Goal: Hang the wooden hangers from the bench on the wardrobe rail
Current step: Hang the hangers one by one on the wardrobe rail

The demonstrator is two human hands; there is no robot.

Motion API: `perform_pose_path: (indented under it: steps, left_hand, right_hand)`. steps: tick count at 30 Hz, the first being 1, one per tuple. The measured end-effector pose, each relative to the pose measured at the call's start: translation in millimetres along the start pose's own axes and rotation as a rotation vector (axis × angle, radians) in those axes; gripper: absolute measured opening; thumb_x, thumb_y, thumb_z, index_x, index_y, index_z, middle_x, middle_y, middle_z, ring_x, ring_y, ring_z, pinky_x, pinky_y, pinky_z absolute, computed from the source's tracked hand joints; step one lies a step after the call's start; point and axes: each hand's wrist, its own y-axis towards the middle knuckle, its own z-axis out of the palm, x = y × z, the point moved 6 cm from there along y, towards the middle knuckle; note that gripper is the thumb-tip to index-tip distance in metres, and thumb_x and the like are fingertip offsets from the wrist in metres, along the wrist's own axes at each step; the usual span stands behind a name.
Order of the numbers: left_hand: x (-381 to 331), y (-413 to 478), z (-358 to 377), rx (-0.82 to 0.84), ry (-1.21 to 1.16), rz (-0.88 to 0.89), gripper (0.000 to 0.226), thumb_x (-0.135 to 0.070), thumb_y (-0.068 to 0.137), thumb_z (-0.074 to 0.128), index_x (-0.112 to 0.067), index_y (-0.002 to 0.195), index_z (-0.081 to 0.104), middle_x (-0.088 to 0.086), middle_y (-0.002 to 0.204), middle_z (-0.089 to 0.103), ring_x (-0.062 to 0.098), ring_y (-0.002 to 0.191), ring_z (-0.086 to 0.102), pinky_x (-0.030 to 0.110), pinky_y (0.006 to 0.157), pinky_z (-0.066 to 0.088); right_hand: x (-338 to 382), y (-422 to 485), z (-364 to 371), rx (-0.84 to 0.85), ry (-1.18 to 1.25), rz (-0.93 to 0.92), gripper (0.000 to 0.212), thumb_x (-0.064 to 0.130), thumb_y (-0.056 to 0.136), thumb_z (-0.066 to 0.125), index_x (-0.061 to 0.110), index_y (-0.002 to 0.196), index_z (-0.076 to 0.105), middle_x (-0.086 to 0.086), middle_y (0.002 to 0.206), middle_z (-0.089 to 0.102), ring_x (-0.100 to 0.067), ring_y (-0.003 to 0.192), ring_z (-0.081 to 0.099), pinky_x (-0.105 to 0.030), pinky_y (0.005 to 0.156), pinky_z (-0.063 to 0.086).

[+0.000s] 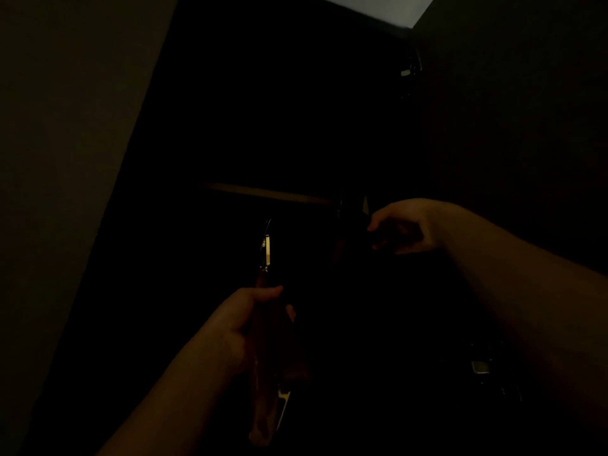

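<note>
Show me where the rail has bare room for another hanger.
The rail looks bare from its left end to just left of the right hand. The right end is crowded: dark shapes, probably hung hangers, at that hand. The left hand holds wooden hangers below the bare stretch. The picture is very dark.

Both bare arms reach up and forward in very dim light. The left hand is lower and near the middle, with its fingers and thumb wrapped around something long. The right hand is higher and further right, wrist bent, fingers curled and pointing left. It is too dark to tell if it holds anything.
</note>
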Motion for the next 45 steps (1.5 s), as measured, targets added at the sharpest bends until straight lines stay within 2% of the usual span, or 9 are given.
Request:
perform_pose_path:
  steps: [5,16,22,28,32,38,41,43,45]
  left_hand:
    - [3.9,4.1,7.3,0.029,0.014,-0.005,0.029,-0.011,0.087,0.058,-0.002,0.114,0.065,0.011,0.083,0.063,0.017,0.050,0.061,0.024,0.043,0.055]
    - [5.1,12.3,14.4,0.052,0.001,-0.001,0.024,-0.013,0.094,0.054,-0.003,0.112,0.064,0.012,0.085,0.063,0.017,0.050,0.062,0.023,0.044,0.055]
    - [-1.5,8.1,8.8,0.038,0.006,-0.007,0.037,-0.012,0.075,0.062,-0.002,0.111,0.064,0.014,0.088,0.063,0.018,0.052,0.061,0.024,0.046,0.056]
    - [-2.3,8.7,5.8,0.031,0.017,-0.016,0.029,-0.012,0.079,0.061,-0.002,0.106,0.066,0.013,0.082,0.064,0.018,0.053,0.062,0.023,0.047,0.056]
    - [-1.8,12.7,8.7,0.029,0.031,-0.004,0.026,-0.013,0.086,0.058,-0.003,0.109,0.065,0.010,0.081,0.063,0.018,0.059,0.060,0.024,0.050,0.055]
    - [2.0,15.8,20.6,0.019,0.050,-0.006,0.022,-0.017,0.095,0.054,-0.004,0.109,0.066,0.010,0.085,0.063,0.019,0.066,0.059,0.032,0.063,0.048]
    - [0.3,15.8,26.3,0.004,0.036,0.015,0.021,-0.018,0.096,0.055,-0.006,0.108,0.066,0.010,0.086,0.064,0.021,0.070,0.061,0.035,0.065,0.048]
    - [0.0,17.3,30.0,0.002,0.010,0.006,0.025,-0.021,0.095,0.056,-0.007,0.113,0.066,0.011,0.085,0.065,0.023,0.071,0.062,0.039,0.069,0.049]
    - [-0.1,18.0,34.9,0.016,-0.008,-0.005,0.028,-0.024,0.094,0.056,-0.009,0.115,0.066,0.012,0.083,0.067,0.025,0.074,0.063,0.042,0.073,0.050]
  right_hand:
    - [-10.3,-0.3,-1.8,0.024,0.015,-0.010,0.006,0.010,0.089,0.064,0.011,0.096,0.065,-0.005,0.079,0.071,-0.017,0.068,0.068,-0.029,0.060,0.055]
    - [2.1,14.9,-7.0,0.001,0.061,-0.069,0.005,0.008,0.091,0.062,0.011,0.093,0.062,-0.005,0.090,0.064,-0.018,0.074,0.063,-0.028,0.055,0.057]
    - [2.8,39.6,13.6,0.029,-0.043,-0.040,0.032,0.010,0.087,0.068,0.011,0.119,0.064,-0.007,0.104,0.065,-0.020,0.077,0.067,-0.033,0.070,0.054]
    - [-14.7,47.1,16.6,0.084,-0.023,-0.044,0.005,0.013,0.092,0.063,0.013,0.093,0.068,-0.002,0.077,0.072,-0.016,0.069,0.069,-0.030,0.060,0.056]
    - [-21.2,41.7,11.8,0.099,-0.113,0.023,0.005,0.018,0.090,0.065,0.014,0.090,0.068,0.000,0.065,0.074,-0.015,0.061,0.071,-0.032,0.072,0.048]
    - [-15.4,27.6,1.8,0.071,-0.190,0.042,0.024,0.035,0.089,0.065,0.014,0.101,0.065,-0.006,0.089,0.062,-0.020,0.072,0.058,-0.031,0.066,0.046]
    - [13.7,4.7,-3.3,-0.193,-0.401,-0.228,0.022,0.028,0.091,0.065,0.010,0.103,0.062,-0.010,0.097,0.066,-0.023,0.073,0.063,-0.028,0.059,0.048]
    - [33.6,-28.2,12.2,-0.357,-0.568,-0.447,0.019,0.031,0.090,0.064,0.013,0.089,0.063,-0.009,0.087,0.067,-0.020,0.068,0.063,-0.023,0.050,0.044]
    - [29.0,-53.7,45.4,-0.251,-0.608,-0.415,0.026,0.038,0.090,0.063,0.013,0.082,0.063,-0.007,0.073,0.066,-0.018,0.056,0.061,-0.019,0.043,0.041]
